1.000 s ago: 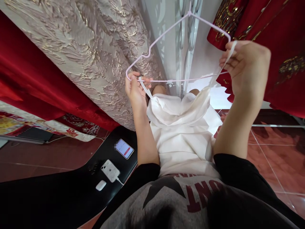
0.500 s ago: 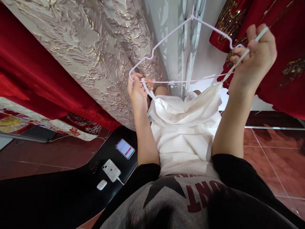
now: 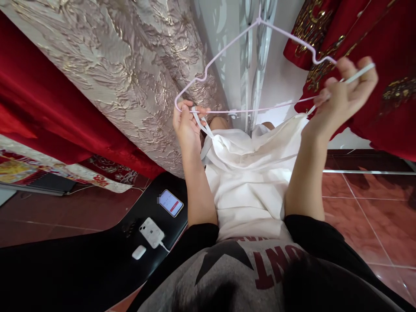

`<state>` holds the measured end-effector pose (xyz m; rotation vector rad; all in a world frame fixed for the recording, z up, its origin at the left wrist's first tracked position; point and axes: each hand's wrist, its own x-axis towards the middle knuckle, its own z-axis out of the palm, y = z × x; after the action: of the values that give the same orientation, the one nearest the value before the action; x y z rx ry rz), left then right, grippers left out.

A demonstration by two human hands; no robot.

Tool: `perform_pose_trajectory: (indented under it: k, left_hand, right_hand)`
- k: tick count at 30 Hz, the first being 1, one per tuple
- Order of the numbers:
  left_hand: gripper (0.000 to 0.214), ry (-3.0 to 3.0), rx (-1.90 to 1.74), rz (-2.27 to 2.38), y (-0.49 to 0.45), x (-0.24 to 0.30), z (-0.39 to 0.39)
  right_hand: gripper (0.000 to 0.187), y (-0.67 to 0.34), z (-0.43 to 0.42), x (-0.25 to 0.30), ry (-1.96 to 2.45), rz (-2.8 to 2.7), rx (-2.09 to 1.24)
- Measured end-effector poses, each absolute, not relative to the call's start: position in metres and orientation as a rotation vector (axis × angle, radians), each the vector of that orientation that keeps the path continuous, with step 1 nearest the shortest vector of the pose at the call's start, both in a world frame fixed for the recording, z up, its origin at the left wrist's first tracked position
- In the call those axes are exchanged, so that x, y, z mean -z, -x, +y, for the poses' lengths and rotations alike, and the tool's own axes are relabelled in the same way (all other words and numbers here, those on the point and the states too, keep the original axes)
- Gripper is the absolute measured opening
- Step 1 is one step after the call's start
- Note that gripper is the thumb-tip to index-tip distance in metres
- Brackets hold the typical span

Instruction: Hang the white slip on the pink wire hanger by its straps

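A pale pink clothes hanger (image 3: 229, 41) is held up in front of me, its top pointing away. My left hand (image 3: 189, 119) grips its lower left corner, and a thin white strap loops over the fingers there. The strap runs down to a white garment (image 3: 250, 149) spread over my lap. On the other side, my right hand (image 3: 347, 93) has the second strap (image 3: 360, 73) pulled over its fingers beside the hanger's right end. That end of the hanger is hidden behind the fingers.
Textured beige fabric (image 3: 156, 65) and red cloth (image 3: 48, 86) hang at the left. A red sequined garment (image 3: 357, 34) hangs at the right. On a black bench (image 3: 81, 264) lie a lit phone (image 3: 171, 203), a phone on a cable (image 3: 151, 232) and a white case (image 3: 138, 252).
My right hand has come down and tilted over the hanger's right end, with the strap still on its fingers. My left hand and its corner of the hanger have barely moved.
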<state>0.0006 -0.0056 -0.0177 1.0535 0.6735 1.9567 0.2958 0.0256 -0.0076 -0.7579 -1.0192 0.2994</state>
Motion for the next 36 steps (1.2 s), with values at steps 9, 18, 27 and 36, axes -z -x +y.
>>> perform_pose_trajectory:
  k: [9,18,27,36]
  left_hand:
    - [0.021,-1.053,-1.965,0.732,-0.007,0.018,-0.007]
    - [0.009,-1.154,-1.928,0.744,-0.001,0.021,-0.012]
    - [0.029,-1.202,-2.12,0.742,0.024,0.006,-0.034]
    - [0.042,-1.065,-1.943,0.971,-0.003,-0.049,-0.008]
  right_hand:
    - [0.015,-0.281,0.0,0.001,0.639,-0.926,-0.247]
    - [0.02,-0.235,0.01,0.023,0.963,-1.26,-0.355]
    - [0.024,-0.25,0.008,0.02,0.87,-1.235,-0.341]
    - [0.025,-0.238,0.009,0.025,0.885,-1.255,-0.445]
